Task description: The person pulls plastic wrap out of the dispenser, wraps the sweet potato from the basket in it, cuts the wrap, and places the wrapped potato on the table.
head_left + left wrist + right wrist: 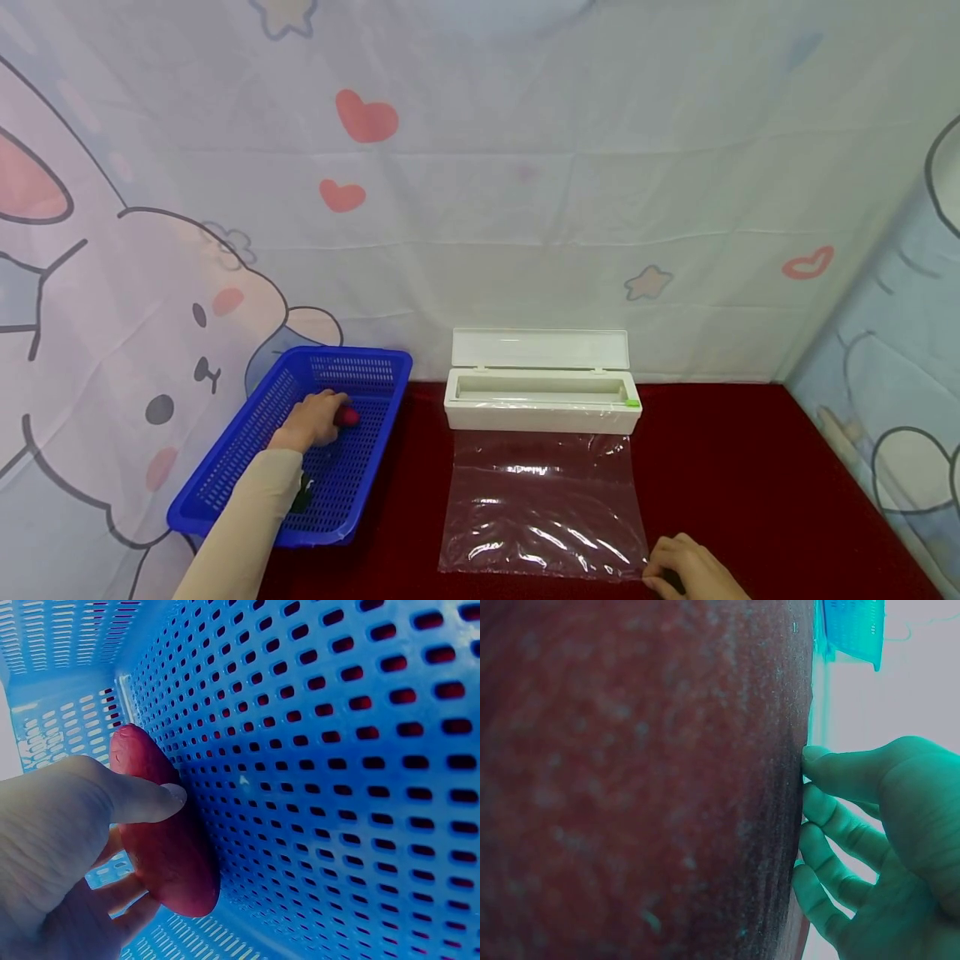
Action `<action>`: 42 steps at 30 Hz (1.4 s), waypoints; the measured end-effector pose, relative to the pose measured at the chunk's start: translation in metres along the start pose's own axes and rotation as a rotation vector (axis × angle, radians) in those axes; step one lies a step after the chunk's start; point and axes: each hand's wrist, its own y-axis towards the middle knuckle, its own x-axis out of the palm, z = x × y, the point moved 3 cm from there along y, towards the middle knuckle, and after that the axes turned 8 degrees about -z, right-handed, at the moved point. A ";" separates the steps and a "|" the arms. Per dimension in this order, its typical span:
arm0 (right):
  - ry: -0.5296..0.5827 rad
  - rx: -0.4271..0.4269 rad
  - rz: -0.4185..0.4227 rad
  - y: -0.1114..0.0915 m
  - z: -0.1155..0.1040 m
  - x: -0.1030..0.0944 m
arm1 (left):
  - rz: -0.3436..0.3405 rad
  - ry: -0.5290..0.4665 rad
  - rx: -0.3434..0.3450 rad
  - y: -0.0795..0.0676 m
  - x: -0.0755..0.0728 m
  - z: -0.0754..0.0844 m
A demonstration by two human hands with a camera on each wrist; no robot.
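Note:
Inside the blue plastic basket (367,467), my left hand (313,419) grips a red sweet potato (169,847). The left wrist view shows the thumb across its upper side and fingers around its far side; the basket's slotted wall is close beside it. Clear plastic wrap (543,500) stretches over the dark red tabletop from a white wrap dispenser (540,418), whose lid stands open. At the near right corner of the wrap, my right hand (692,568) pinches the edge between thumb and forefinger. Its other fingertips (810,881) are right at the red surface in the right wrist view.
A dark green item (302,493) lies in the near part of the basket, partly hidden by my left sleeve (247,525). A green slider (632,403) sits at the dispenser's right end. Behind stands a printed cloth backdrop (525,208), with more cloth at both sides.

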 end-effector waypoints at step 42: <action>0.018 0.021 -0.009 0.000 0.000 -0.001 | -0.023 0.072 0.023 0.001 0.006 -0.002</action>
